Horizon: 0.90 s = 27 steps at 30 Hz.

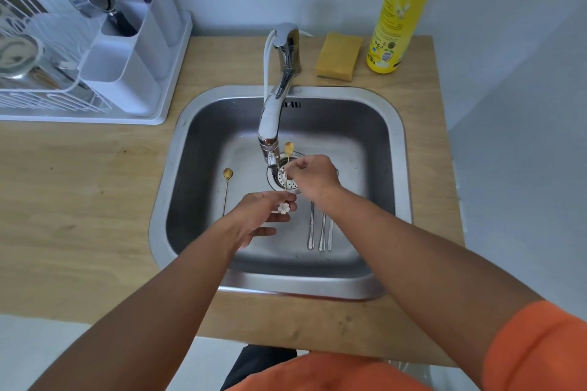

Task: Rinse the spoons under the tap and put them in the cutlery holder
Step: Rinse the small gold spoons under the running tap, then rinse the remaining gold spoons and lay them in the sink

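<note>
1. The left hand [265,216] pinched the flower-tipped end of a thin gold spoon [286,168] between thumb and forefinger, its other fingers loosely spread below.
2. The right hand [313,176] gripped the same spoon partway up its stem with curled fingers, so both hands held it at once.
3. The spoon's bowl stood just beyond the right hand's fingertips, beside the tap [273,117] nozzle and above the drain strainer [281,179]; whether water was running could not be told.
4. To the left of the left hand, a second gold spoon [226,189] lay on the floor of the sink [394,143], bowl pointing away from the person, near the left wall.
5. Beneath the right wrist and just to the right of the left hand, three silver utensils [320,232] lay side by side on the sink floor, only their handles showing, so their kind could not be told.
6. Far beyond the left hand and off to its left, the white cutlery holder [127,73] stood at the edge of a dish rack [47,98], its rear compartments holding dark and metal utensils.
7. Beyond the right hand, on the wooden counter [79,200] behind the sink, a yellow sponge [338,55] lay just beside a tall yellow bottle [400,9] of dish soap.
8. An orange sleeve [536,349] covered the right upper arm nearest the camera.
</note>
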Each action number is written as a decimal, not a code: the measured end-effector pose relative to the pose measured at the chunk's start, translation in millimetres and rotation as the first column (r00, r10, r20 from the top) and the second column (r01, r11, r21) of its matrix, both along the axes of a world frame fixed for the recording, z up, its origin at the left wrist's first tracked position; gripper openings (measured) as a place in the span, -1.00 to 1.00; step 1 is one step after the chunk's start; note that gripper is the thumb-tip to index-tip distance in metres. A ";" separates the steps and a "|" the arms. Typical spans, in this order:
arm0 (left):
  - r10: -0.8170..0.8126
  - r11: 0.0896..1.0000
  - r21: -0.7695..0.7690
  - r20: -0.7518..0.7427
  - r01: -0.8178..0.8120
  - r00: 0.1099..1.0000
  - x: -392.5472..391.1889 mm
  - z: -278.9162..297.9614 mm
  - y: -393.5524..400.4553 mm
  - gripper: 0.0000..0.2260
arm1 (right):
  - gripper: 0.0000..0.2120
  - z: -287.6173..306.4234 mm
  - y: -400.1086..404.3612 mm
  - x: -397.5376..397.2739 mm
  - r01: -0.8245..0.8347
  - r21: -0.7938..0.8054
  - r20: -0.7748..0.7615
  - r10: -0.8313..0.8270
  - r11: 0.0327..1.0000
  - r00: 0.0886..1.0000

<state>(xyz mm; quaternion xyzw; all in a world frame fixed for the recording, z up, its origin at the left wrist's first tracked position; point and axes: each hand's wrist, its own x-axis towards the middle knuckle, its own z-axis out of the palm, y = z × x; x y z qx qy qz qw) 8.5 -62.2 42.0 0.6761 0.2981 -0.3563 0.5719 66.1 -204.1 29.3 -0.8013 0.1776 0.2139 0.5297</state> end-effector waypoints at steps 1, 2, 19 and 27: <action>-0.016 1.000 0.006 -0.010 0.016 1.000 -0.2 0.8 2.4 -0.75 | -0.87 0.1 -0.4 0.8 0.019 0.004 0.000 -0.019 1.000 1.000; -0.027 0.999 0.020 -0.018 0.027 0.999 -0.4 1.1 5.0 -0.74 | -0.88 -0.8 -1.5 0.9 0.039 0.009 -0.002 -0.039 0.999 0.999; -0.178 0.626 0.779 0.118 0.020 0.977 4.5 -38.4 66.7 -0.92 | -0.87 -55.4 -67.0 -29.2 0.010 -0.484 -0.069 -0.050 0.875 0.996; -0.197 0.552 0.819 -0.056 0.158 0.979 -4.1 -57.2 73.5 -0.78 | -0.89 -62.7 -64.9 -26.8 -0.063 -0.580 -0.106 0.002 0.812 0.994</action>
